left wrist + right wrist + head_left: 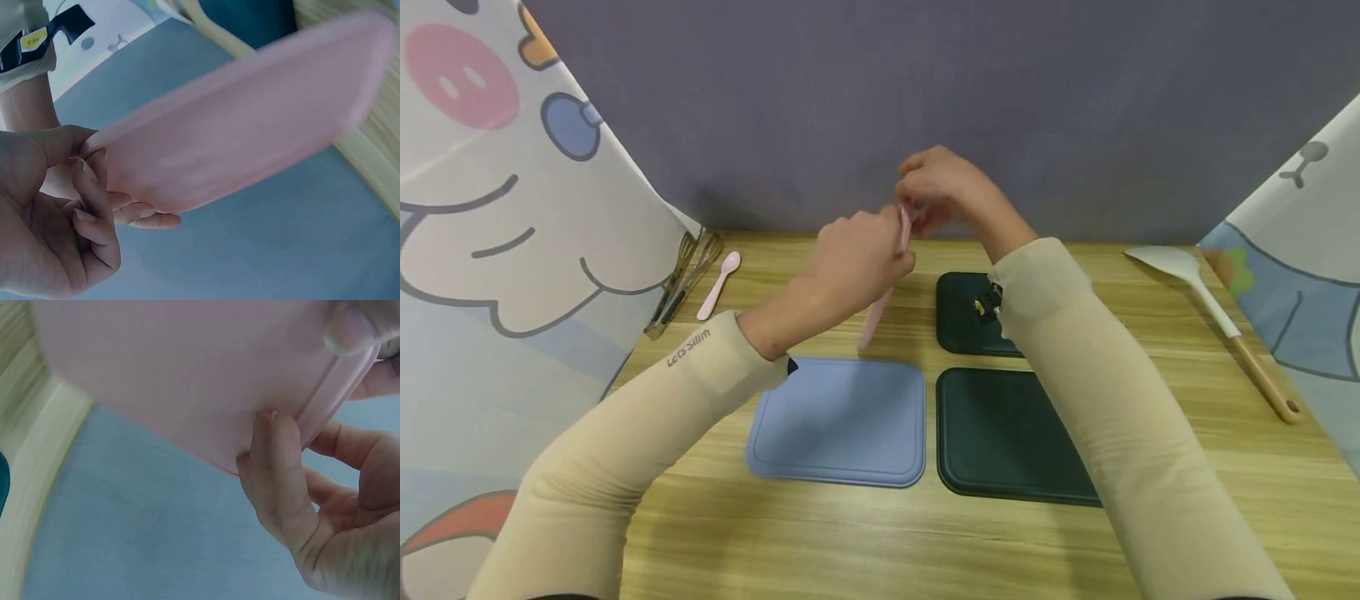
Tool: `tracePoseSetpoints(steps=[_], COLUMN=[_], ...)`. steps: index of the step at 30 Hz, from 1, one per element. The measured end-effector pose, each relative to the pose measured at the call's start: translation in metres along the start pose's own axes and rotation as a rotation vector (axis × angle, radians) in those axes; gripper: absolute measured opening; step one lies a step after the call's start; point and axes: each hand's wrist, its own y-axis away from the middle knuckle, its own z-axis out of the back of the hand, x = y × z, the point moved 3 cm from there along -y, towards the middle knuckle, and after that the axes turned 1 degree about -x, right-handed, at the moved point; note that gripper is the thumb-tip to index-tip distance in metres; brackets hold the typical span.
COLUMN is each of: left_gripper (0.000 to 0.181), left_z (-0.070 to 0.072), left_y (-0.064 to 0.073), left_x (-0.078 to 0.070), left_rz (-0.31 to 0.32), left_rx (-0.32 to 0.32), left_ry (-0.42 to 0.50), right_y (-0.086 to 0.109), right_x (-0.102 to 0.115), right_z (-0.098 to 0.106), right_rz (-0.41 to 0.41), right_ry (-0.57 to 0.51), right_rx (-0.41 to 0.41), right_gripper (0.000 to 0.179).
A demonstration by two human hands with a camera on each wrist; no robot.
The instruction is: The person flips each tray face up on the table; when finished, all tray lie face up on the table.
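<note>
A thin pink cutting board (244, 119) with rounded corners and a rimmed edge is held in the air above the back of the table. The head view shows this pink cutting board (874, 321) almost edge-on. My left hand (861, 254) pinches its near end, with the thumb on the edge and the fingers curled. Just beyond it, my right hand (943, 183) holds the same end. In the right wrist view, the right hand's fingers (278, 456) lie on the board's face and its thumb is behind. A thumb (353, 328) presses the board at upper right.
Below lie a blue board (838, 425), a large dark green board (1007, 433) and a small dark green board (958, 317) partly behind my right sleeve. Whisks (688, 275) and a pink spoon (718, 285) lie back left. A white-headed utensil with a wooden handle (1262, 375) lies right.
</note>
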Motion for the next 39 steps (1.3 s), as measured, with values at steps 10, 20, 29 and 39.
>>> tracePoseSetpoints(steps=[10, 20, 29, 39], left_gripper=[0.053, 0.062, 0.074, 0.064], left_z=[0.003, -0.019, -0.07, -0.085], left_y=[0.004, 0.002, 0.019, 0.023], left_x=[0.014, 0.121, 0.173, 0.188], left_rz=[0.017, 0.186, 0.343, 0.373], left_rx=[0.06, 0.281, 0.571, 0.615], left_ry=[0.104, 0.348, 0.699, 0.965], right_y=[-0.005, -0.009, -0.015, -0.021], right_x=[-0.027, -0.062, -0.081, -0.092], right_z=[0.009, 0.023, 0.026, 0.023], right_rz=[0.043, 0.047, 0.06, 0.036], right_ry=[-0.043, -0.238, -0.378, -0.47], right_rx=[-0.06, -0.097, -0.098, -0.052], right_gripper=[0.061, 0.061, 0.062, 0.066])
